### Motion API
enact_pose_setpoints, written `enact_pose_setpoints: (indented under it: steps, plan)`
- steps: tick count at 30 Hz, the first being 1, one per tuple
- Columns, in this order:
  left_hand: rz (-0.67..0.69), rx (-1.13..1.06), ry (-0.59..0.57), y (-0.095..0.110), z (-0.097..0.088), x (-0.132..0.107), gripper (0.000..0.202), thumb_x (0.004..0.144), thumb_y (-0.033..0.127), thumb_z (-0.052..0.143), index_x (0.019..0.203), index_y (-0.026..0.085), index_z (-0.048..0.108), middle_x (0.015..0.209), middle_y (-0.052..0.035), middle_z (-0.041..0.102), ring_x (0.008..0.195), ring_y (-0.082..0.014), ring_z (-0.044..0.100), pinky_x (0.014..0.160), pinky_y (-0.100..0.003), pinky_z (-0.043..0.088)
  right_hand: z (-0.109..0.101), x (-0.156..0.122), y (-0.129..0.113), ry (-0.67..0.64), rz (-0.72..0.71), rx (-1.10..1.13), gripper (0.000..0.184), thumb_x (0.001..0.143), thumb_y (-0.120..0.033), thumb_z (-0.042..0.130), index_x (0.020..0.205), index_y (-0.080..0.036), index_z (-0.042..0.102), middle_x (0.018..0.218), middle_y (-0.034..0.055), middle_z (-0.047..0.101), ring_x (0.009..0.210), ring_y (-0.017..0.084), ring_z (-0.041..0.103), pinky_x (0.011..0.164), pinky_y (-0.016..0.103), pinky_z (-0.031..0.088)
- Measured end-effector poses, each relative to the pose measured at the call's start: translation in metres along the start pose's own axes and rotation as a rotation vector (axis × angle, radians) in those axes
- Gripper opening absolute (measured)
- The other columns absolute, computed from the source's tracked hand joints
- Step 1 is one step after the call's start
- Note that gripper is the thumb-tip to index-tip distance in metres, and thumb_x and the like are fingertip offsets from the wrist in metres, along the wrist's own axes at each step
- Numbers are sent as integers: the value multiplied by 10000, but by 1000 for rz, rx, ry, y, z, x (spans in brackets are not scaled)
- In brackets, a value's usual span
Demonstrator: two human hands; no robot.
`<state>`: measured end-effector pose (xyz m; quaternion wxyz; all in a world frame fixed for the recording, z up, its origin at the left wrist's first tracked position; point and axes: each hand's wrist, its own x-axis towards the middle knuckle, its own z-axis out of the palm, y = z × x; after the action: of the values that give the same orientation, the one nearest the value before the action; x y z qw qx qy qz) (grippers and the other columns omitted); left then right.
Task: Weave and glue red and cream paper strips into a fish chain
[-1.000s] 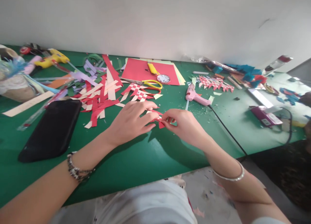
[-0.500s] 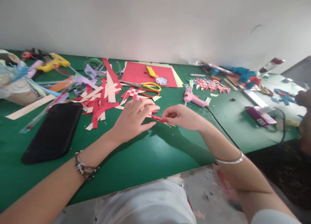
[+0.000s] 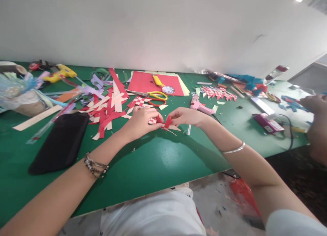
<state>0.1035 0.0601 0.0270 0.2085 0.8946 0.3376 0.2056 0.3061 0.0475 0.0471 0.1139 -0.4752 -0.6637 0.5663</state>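
Note:
My left hand (image 3: 140, 122) is closed on a small woven piece of red and cream paper (image 3: 152, 121), pinched between thumb and fingers just above the table. Facing it, my right hand (image 3: 186, 116) pinches a red paper strip (image 3: 168, 122) that stands bent up from the piece's right end. Loose strip ends stick out below the right fingers. Part of the woven piece is hidden by my left fingers. Just beyond my right hand lies a pink glue gun (image 3: 200, 104), and a clear glue stick (image 3: 189, 129) shows under that hand.
Red and cream strips (image 3: 103, 118) lie piled left, beside a black phone (image 3: 60, 142). Scissors (image 3: 155, 95) and red paper sheets (image 3: 140, 80) are behind my hands. A finished-looking woven strip (image 3: 219, 93) lies back right. Another person's hand (image 3: 315, 104) is at the right edge.
My left fingers have gone from spread to pinched on the woven piece. The red strip, flat before, now stands up in my right fingers. The view has shifted slightly.

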Motion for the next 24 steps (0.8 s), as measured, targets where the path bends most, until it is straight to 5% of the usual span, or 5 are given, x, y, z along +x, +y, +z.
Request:
enact_pose_setpoints:
  steps: [9, 18, 24]
  plan:
    - [-35, 27, -26, 3, -2, 1, 225, 810, 383, 520, 739, 213, 650, 778, -3, 656, 773, -185, 564, 858, -449, 283, 0, 3, 1, 19, -30, -84, 155, 726, -239, 534, 737, -131, 645, 615, -35, 549, 566, 69, 455, 604, 224, 373]
    - [114, 158, -108, 1, 6, -15, 191, 799, 351, 557, 919, 231, 645, 984, -36, 645, 924, -218, 562, 829, -419, 271, 35, -21, 1, 252, -287, -857, 156, 857, -150, 478, 832, -126, 630, 840, 61, 638, 745, 140, 558, 650, 244, 390]
    - [267, 281, -111, 1, 23, -20, 138, 842, 245, 517, 914, 205, 627, 958, -37, 647, 878, -190, 565, 770, -369, 281, 51, -29, 23, 327, -341, -1077, 174, 904, -184, 436, 883, -139, 603, 885, 80, 640, 798, 159, 579, 714, 263, 416]
